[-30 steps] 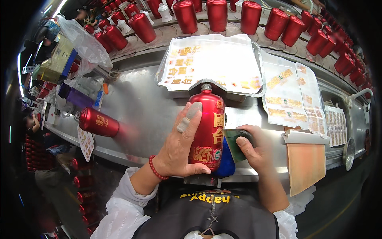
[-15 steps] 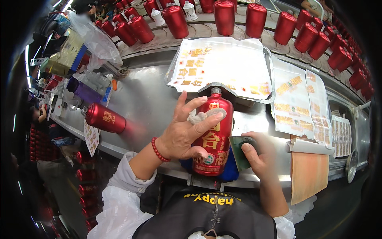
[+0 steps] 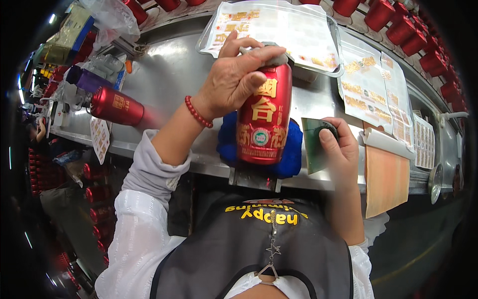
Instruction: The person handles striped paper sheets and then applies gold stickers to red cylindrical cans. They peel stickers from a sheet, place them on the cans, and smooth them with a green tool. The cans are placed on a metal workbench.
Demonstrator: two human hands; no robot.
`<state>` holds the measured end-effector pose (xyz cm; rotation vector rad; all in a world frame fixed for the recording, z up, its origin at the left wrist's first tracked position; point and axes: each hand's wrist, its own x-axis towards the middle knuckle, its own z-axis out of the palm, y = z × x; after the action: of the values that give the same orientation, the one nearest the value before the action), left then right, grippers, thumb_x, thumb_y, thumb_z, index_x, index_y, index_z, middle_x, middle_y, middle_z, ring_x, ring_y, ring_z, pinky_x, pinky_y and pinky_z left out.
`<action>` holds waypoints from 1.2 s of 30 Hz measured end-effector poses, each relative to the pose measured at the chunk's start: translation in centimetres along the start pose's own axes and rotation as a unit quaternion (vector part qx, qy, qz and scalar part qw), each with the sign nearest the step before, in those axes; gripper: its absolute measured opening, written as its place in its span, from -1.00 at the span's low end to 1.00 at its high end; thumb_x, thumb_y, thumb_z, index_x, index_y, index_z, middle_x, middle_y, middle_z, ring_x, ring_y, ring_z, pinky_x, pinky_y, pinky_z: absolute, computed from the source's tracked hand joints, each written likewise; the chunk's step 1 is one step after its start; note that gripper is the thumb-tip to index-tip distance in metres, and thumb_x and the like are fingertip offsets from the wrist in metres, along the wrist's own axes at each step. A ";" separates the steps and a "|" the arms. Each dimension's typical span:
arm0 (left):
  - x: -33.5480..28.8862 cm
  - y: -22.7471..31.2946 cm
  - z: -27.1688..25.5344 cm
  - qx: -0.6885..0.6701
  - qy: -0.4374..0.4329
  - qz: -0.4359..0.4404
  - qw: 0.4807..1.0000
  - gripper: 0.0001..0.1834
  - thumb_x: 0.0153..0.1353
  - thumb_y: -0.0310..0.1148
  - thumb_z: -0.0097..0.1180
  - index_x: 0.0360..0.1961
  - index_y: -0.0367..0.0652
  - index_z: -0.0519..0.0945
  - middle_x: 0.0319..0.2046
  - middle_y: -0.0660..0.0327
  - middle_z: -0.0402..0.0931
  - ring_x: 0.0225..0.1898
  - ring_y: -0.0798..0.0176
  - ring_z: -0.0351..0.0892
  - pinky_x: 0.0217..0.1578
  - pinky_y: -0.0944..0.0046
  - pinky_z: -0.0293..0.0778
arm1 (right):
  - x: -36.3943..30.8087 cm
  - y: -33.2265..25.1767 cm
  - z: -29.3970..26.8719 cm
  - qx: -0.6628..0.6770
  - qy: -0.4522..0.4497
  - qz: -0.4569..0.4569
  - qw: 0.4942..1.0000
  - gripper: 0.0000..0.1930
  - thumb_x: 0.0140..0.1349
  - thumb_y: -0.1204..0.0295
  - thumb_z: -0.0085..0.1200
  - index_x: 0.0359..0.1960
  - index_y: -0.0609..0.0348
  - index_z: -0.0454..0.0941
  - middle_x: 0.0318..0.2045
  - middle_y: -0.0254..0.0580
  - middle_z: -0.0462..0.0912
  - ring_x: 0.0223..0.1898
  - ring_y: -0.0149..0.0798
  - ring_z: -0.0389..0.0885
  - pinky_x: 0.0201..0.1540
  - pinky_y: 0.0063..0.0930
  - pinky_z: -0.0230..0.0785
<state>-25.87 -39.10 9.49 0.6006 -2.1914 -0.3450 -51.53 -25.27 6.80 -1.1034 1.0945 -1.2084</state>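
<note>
A red bottle (image 3: 262, 119) with gold characters and a round green-and-white seal lies on a blue cloth pad (image 3: 291, 144), its base toward me. My left hand (image 3: 234, 82), a red bead bracelet at its wrist, reaches over the bottle's upper end. Its fingers are curled on a greyish-white cloth (image 3: 275, 56) pressed against the bottle's shoulder; the bottle's neck is mostly hidden. To the right of the bottle, apart from it, my right hand (image 3: 341, 144) pinches a dark green flat scraper (image 3: 312, 142) between thumb and fingers.
Behind the bottle a metal tray (image 3: 340, 65) bears white sheets of gold decals. More decal sheets (image 3: 361, 82) and an orange-tan sheet (image 3: 386, 169) lie to the right. Another red bottle (image 3: 117, 106) and a purple bottle (image 3: 87, 78) lie at left. Red bottles (image 3: 398, 27) line the far conveyor.
My left hand has slid up the bottle to its shoulder with the cloth. My right hand has drawn the scraper away from the bottle's side. The view has tilted downward.
</note>
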 end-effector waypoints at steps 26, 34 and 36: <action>-8.2 9.0 2.0 0.125 0.067 -0.144 0.979 -0.26 0.52 0.13 -0.37 0.30 -0.35 0.39 0.27 -0.02 0.42 0.36 -0.03 0.24 0.40 0.04 -0.03 | -3.8 0.0 -21.4 -0.725 0.120 -0.142 0.663 -0.74 0.21 0.57 0.05 -0.08 0.11 0.64 0.06 -0.10 0.56 0.19 -0.01 0.45 0.16 -0.23 0.41; -11.0 8.2 4.5 -0.003 0.136 -0.220 0.966 -0.19 0.52 0.18 -0.42 0.36 -0.42 0.28 0.33 -0.08 0.28 0.37 0.02 0.24 0.38 0.06 0.07 | -4.4 0.2 -21.0 -0.707 0.103 -0.138 0.686 -0.72 0.18 0.63 0.03 -0.07 0.22 0.62 -0.02 -0.10 0.61 0.14 -0.07 0.49 0.18 -0.23 0.39; -11.0 8.4 4.7 -0.026 0.135 -0.224 0.965 -0.17 0.51 0.19 -0.40 0.37 -0.45 0.24 0.35 -0.10 0.24 0.38 0.02 0.23 0.38 0.06 0.09 | -4.9 0.2 -20.1 -0.711 0.133 -0.171 0.669 -0.63 0.16 0.67 0.05 0.04 0.25 0.58 0.02 -0.05 0.60 0.14 -0.04 0.50 0.18 -0.21 0.41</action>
<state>-26.03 -25.98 3.06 1.0525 -1.7670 -0.5218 -71.65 -21.20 4.10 -2.4267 2.2558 -0.5751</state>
